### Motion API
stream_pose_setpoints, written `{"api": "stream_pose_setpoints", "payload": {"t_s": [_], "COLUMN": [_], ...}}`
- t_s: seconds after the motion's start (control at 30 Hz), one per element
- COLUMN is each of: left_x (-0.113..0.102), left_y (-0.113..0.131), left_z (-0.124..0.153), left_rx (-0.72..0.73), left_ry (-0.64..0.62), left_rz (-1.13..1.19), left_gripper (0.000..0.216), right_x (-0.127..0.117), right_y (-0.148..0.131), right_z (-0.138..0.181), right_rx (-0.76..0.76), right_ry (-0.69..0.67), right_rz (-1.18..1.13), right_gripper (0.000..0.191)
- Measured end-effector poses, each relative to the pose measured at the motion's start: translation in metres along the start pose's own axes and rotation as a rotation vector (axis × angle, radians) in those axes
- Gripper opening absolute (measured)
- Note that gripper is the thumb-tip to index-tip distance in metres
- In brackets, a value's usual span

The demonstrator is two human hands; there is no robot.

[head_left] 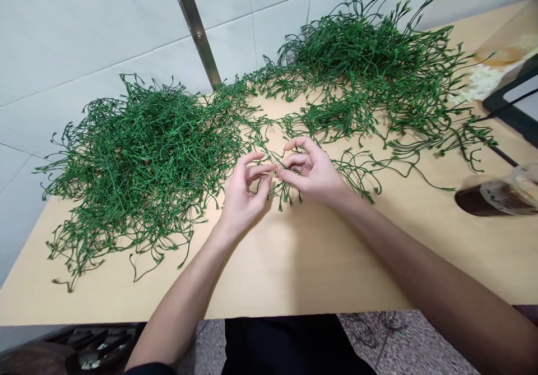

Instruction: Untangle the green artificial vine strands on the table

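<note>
Over the middle of a light wooden table (294, 263), my left hand (244, 190) and my right hand (313, 170) meet fingertip to fingertip. Both pinch a thin green plastic stem sprig (288, 193) whose branched tips hang down between the hands. A big tangled pile of the same green stems (138, 162) lies to the left of my left hand. A second, looser pile (370, 66) spreads across the back right, with strands trailing toward my right hand.
A clear cup with dark liquid (500, 195) lies near the right edge. A black frame (513, 103) and a heap of small white pieces (479, 83) sit at the far right. A tiled wall with a metal strip (195, 24) backs the table.
</note>
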State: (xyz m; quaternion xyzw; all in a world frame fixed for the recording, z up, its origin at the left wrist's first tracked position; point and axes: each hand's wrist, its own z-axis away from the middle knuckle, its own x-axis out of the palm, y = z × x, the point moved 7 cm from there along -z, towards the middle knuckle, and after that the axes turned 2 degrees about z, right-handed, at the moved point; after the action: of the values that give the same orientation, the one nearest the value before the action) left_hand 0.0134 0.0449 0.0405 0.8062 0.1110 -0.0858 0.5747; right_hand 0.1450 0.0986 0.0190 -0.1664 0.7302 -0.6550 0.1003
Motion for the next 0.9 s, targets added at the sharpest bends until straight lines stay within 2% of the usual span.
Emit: {"api": "stream_pose_setpoints", "payload": {"t_s": [0.2, 0.4, 0.63, 0.77, 0.9], "left_x": [0.003, -0.001, 0.005, 0.002, 0.003], "left_y": [0.017, 0.014, 0.032, 0.029, 0.019], "left_z": [0.003, 0.003, 0.008, 0.006, 0.004], "left_rx": [0.167, 0.192, 0.498, 0.413, 0.259], "left_ry": [-0.037, 0.011, 0.02, 0.051, -0.031], "left_rz": [-0.381, -0.478, -0.566, -0.526, -0.427], "left_gripper": [0.029, 0.023, 0.014, 0.017, 0.021], "right_x": [0.003, 0.006, 0.003, 0.004, 0.006], "right_y": [0.002, 0.004, -0.001, -0.001, -0.001], "right_z": [0.0, 0.003, 0.0, 0.0, 0.002], "right_rx": [0.012, 0.005, -0.023, -0.037, -0.047], "right_ry": [-0.065, -0.088, -0.072, -0.077, -0.093], "right_rz": [-0.043, -0.068, -0.088, -0.089, -0.082], "right_gripper": [0.047, 0.047, 0.047, 0.047, 0.045]}}
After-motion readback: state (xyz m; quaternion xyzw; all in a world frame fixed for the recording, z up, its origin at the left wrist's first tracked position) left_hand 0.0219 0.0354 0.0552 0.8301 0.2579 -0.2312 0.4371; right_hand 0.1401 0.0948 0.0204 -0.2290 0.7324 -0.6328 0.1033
